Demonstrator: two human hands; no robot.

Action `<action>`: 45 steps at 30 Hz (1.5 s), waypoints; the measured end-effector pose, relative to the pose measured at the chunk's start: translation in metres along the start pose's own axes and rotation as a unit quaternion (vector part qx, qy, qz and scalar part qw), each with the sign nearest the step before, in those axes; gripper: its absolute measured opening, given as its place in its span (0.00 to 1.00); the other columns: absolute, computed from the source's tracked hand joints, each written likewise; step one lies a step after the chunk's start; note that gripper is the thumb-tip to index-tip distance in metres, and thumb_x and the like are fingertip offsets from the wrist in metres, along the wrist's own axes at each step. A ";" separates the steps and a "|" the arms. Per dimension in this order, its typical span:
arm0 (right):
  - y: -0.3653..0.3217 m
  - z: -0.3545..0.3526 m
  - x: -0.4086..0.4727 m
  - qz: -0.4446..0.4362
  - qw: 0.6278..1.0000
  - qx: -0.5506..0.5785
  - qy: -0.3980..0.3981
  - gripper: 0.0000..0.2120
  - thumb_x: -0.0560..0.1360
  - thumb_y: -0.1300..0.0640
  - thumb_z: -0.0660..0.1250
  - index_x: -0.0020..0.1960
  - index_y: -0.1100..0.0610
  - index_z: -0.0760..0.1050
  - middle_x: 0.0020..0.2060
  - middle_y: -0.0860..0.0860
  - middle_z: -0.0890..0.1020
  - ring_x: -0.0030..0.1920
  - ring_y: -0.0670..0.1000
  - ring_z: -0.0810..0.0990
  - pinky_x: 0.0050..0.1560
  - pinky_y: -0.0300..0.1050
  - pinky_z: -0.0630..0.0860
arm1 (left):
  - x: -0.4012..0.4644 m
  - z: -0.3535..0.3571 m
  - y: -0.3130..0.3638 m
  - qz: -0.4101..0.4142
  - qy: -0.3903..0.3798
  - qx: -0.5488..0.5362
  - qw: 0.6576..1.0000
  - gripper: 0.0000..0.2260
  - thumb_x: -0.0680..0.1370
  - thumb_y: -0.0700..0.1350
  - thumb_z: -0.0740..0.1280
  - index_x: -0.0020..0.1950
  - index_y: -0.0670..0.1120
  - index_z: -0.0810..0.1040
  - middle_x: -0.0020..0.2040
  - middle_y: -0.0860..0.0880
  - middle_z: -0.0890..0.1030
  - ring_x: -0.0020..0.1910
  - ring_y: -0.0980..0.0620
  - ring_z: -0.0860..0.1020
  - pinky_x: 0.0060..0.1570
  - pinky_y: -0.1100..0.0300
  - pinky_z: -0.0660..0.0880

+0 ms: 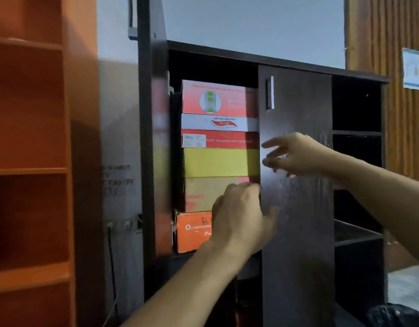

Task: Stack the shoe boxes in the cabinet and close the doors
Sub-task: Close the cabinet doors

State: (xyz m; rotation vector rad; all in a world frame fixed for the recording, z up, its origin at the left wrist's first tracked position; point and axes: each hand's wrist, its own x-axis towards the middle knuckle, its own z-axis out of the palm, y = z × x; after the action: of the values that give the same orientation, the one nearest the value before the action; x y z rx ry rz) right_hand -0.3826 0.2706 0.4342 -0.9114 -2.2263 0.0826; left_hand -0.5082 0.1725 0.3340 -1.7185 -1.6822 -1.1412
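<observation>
Several shoe boxes stand stacked in the dark cabinet (pixel 227 53): a red box (pixel 218 97) on top, a white box (pixel 218 122), another red box (pixel 227 139), a yellow box (pixel 220 162), a tan box (pixel 203 194) and an orange box (pixel 192 232) at the bottom. The right door (pixel 298 208) covers the stack's right side. The left door (pixel 152 138) stands swung out. My left hand (pixel 239 220) curls its fingers round the right door's left edge, in front of the tan box. My right hand (pixel 296 154) lies with straight fingers against the right door's face.
An orange shelf unit (pixel 29 161) stands at the left. Open dark shelves (pixel 357 133) fill the cabinet's right part. A black cable (pixel 113 267) hangs by the wall. A black bag (pixel 397 315) lies at the bottom right.
</observation>
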 end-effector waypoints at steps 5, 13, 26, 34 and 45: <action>-0.064 -0.015 -0.017 -0.067 0.996 0.055 0.012 0.22 0.75 0.52 0.70 0.67 0.56 0.74 0.50 0.52 0.84 0.42 0.50 0.86 0.43 0.54 0.84 | -0.015 -0.062 -0.013 0.134 0.218 -0.044 0.966 0.12 0.71 0.47 0.68 0.50 0.42 0.82 0.48 0.49 0.83 0.50 0.48 0.79 0.47 0.55 0.77; -0.149 -0.018 -0.029 -0.166 0.981 0.083 0.049 0.19 0.76 0.46 0.67 0.64 0.53 0.75 0.47 0.48 0.84 0.39 0.43 0.85 0.41 0.46 0.83 | -0.030 -0.114 -0.060 0.130 0.405 -0.166 0.890 0.13 0.76 0.36 0.64 0.59 0.36 0.77 0.60 0.41 0.77 0.63 0.45 0.74 0.64 0.57 0.69; -0.195 0.014 -0.031 -0.179 0.980 -0.013 0.091 0.26 0.75 0.40 0.66 0.62 0.60 0.77 0.51 0.53 0.83 0.46 0.51 0.82 0.50 0.47 0.79 | -0.046 -0.066 -0.112 -0.166 0.083 -0.454 0.871 0.22 0.84 0.52 0.52 0.67 0.40 0.74 0.52 0.48 0.84 0.51 0.59 0.81 0.51 0.69 0.76; -0.159 0.007 -0.030 -0.132 0.986 0.073 0.069 0.15 0.77 0.51 0.67 0.56 0.61 0.77 0.40 0.56 0.85 0.37 0.54 0.85 0.38 0.52 0.84 | -0.039 -0.026 -0.098 -0.133 0.045 -0.453 0.881 0.23 0.74 0.72 0.52 0.68 0.76 0.53 0.78 0.57 0.59 0.77 0.55 0.58 0.75 0.45 0.56; -0.034 0.015 -0.036 -0.040 0.976 0.050 0.206 0.41 0.73 0.58 0.72 0.77 0.48 0.52 0.63 0.57 0.77 0.53 0.58 0.82 0.56 0.59 0.79 | -0.017 0.053 -0.081 0.003 -0.076 -0.144 0.987 0.45 0.75 0.65 0.64 0.74 0.60 0.30 0.75 0.62 0.29 0.74 0.62 0.30 0.74 0.44 0.35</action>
State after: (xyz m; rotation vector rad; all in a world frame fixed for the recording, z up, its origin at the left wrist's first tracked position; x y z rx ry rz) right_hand -0.3942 0.2251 0.4118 -0.7086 -1.8518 -0.0299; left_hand -0.5725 0.2163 0.2748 -2.0320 -1.6621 -1.3342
